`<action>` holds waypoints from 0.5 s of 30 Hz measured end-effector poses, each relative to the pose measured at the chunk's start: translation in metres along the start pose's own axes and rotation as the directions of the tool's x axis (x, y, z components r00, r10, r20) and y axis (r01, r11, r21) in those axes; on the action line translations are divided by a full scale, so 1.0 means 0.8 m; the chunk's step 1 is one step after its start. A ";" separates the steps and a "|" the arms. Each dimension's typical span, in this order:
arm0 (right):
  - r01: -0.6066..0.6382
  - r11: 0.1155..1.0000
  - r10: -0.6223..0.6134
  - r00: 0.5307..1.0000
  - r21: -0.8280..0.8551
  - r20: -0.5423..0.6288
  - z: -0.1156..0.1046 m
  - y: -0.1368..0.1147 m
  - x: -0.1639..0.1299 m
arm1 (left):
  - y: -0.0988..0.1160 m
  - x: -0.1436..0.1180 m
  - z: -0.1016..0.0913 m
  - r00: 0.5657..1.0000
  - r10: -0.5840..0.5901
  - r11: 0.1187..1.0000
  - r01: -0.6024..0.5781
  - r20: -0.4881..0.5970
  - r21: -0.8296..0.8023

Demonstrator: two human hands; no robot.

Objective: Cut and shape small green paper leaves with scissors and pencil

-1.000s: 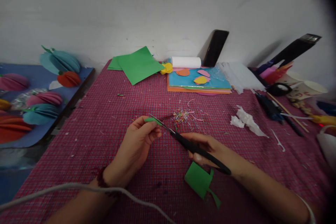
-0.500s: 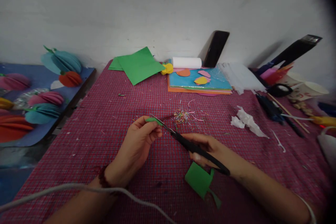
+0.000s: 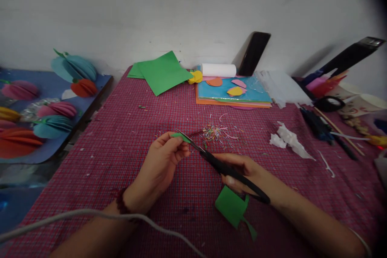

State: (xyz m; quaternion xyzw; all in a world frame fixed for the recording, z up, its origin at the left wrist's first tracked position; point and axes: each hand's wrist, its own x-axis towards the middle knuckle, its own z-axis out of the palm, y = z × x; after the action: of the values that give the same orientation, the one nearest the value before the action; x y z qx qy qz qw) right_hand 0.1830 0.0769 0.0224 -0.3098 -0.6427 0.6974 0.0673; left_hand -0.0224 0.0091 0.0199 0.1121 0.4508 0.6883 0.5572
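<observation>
I have both hands in sight over the counter [image 3: 105, 149], which is covered in a red checked cloth. My left hand [image 3: 160, 161] has its thumb and fingers pinched narrow on a small green paper piece [image 3: 185, 139], held up clear of the cloth. My right hand [image 3: 242, 171] is closed around the black handles of the scissors [image 3: 236, 176], whose blades point up and left and lie against the right part of that green piece. I can't tell how far the blades are parted.

Just below the right hand, a green offcut [image 3: 230, 206] with narrow strips hanging from its edge lies on the cloth. Beyond the scissors I see a loose heap of coloured snippets [image 3: 212, 133], and to the right of it a crumpled white tissue [image 3: 290, 139].

Along the wall I have green sheets [image 3: 165, 73], small yellow cutouts [image 3: 196, 77] touching them, a stack of coloured paper [image 3: 201, 92] with a white roll [image 3: 219, 70] at its back, and a black phone [image 3: 254, 53] leaning upright. Off to the left, layered paper pumpkins [image 3: 74, 67] sit on a blue board [image 3: 93, 107]. A pale cord [image 3: 84, 212] crosses in front of the left forearm.
</observation>
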 end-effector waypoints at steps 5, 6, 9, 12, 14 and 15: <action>-0.006 1.000 0.005 1.000 -0.022 -0.014 0.000 -0.001 -0.001 | 0.000 0.000 0.000 1.000 -0.013 1.000 0.013 -0.018 0.002; -0.001 1.000 0.001 1.000 -0.020 -0.014 0.000 -0.001 -0.001 | -0.001 0.000 0.000 1.000 -0.012 1.000 0.012 -0.021 0.004; -0.022 1.000 0.022 1.000 0.011 0.015 -0.001 0.002 -0.002 | 0.000 0.000 -0.001 1.000 -0.006 1.000 0.006 -0.013 0.013; -0.025 0.999 0.023 0.999 0.041 0.049 -0.004 0.008 -0.003 | 0.000 0.001 -0.002 1.000 -0.002 1.000 0.002 0.003 0.018; -0.017 0.999 0.015 0.999 0.035 0.050 -0.006 0.013 -0.003 | 0.000 0.001 -0.002 1.000 0.005 1.000 -0.005 0.009 0.020; -0.016 0.999 0.015 0.999 0.028 0.048 -0.007 0.014 -0.003 | 0.000 0.002 -0.002 1.000 0.006 1.000 -0.006 0.011 0.022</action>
State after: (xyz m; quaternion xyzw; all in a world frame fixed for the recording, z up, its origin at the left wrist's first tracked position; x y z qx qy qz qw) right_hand 0.1914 0.0788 0.0125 -0.2972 -0.6316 0.7142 0.0511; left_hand -0.0239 0.0094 0.0183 0.1235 0.4548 0.6845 0.5563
